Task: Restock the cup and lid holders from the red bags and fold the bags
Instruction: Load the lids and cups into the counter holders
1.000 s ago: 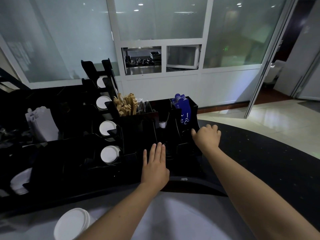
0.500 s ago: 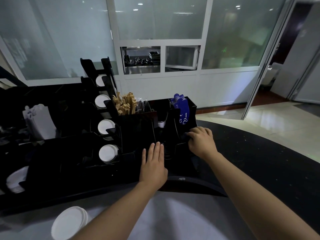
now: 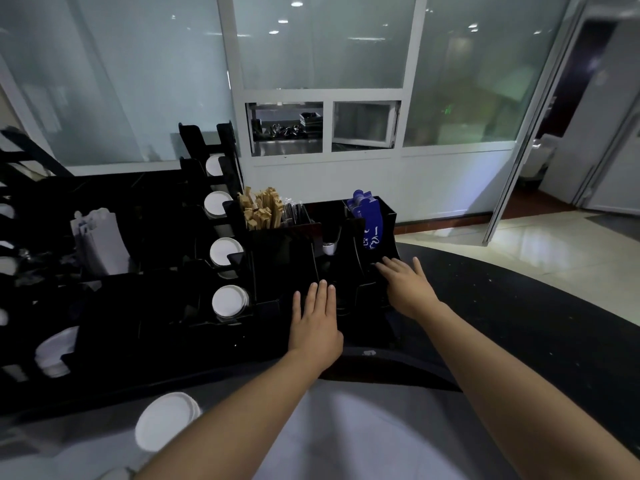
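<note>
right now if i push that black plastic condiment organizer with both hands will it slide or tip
The black plastic condiment organizer will probably slide rather than tip: it looks wide and low on the dark counter. It seems fairly light, holding only brown wooden stirrers and blue packets. The tall, loose stirrers may rattle or shift. The left hand and right hand lie flat against it.

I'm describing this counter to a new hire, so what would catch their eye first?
Two bare hands, left hand and right hand, lie flat on the black organizer at centre. White lids line its left side, with wooden stirrers and blue packets behind.
</note>
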Tool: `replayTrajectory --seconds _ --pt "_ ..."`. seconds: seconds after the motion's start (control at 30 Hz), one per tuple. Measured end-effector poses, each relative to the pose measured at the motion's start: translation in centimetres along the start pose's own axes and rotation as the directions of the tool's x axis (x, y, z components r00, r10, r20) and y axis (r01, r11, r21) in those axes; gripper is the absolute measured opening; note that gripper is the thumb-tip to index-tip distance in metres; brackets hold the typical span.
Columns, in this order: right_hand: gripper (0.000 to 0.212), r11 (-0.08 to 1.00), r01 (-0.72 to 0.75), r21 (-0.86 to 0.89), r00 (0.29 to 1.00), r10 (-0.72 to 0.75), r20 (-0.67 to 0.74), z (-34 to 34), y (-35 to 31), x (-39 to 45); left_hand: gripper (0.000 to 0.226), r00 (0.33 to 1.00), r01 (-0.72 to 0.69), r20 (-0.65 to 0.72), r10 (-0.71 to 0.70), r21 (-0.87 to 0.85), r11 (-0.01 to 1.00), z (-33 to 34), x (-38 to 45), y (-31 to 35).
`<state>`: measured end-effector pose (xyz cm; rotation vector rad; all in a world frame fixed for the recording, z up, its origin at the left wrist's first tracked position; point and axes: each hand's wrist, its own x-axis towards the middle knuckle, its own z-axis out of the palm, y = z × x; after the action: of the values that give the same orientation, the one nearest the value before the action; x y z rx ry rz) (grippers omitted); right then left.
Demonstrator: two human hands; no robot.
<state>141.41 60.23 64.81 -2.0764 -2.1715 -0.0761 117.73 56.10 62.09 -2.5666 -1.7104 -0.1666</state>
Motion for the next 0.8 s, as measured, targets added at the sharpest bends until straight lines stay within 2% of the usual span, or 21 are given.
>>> replayTrajectory --seconds 0.13,0.27,0.33,0.57,0.67,0.8 --pt "0.053 0.993 -0.053 0.101 0.987 0.068 -0.148 -2.5 -2.2 -3.6 0.081 0.998 -0.061 -0.014 0.061 -0.074 0.995 -2.2 -2.2 -0.2" --pt "0.038 0.992 -0.007 0.130 0.937 0.052 -0.345 -4.6 -7.5 -9.0 0.072 0.980 -0.175 -0.126 0.154 -0.182 0.968 -4.6 -6.3 -0.8" --pt "0.036 0.992 0.007 0.124 0.924 0.041 -0.379 -5.1 -10.2 -11.8 0.070 0.966 -0.227 -0.172 0.194 -0.198 0.954 -5.4 -8.8 -1.2" --pt "0.031 0.965 -0.088 0.248 0.927 0.170 -0.335 -3.9 -19.3 -21.1 0.060 0.920 -0.360 -0.270 0.284 -0.294 0.885 -5.7 -20.0 -5.2" --pt "0.026 0.944 -0.082 0.321 0.937 0.183 -0.299 -1.4 -23.7 -25.4 0.045 0.855 -0.502 -0.349 0.384 -0.366 0.784 -4.6 -25.6 -8.0" --pt "0.024 0.923 -0.105 0.369 0.954 0.198 -0.224 3.1 -30.0 -30.2 0.018 0.797 -0.572 -0.456 0.396 -0.361 0.736 -1.5 -32.4 -12.6"
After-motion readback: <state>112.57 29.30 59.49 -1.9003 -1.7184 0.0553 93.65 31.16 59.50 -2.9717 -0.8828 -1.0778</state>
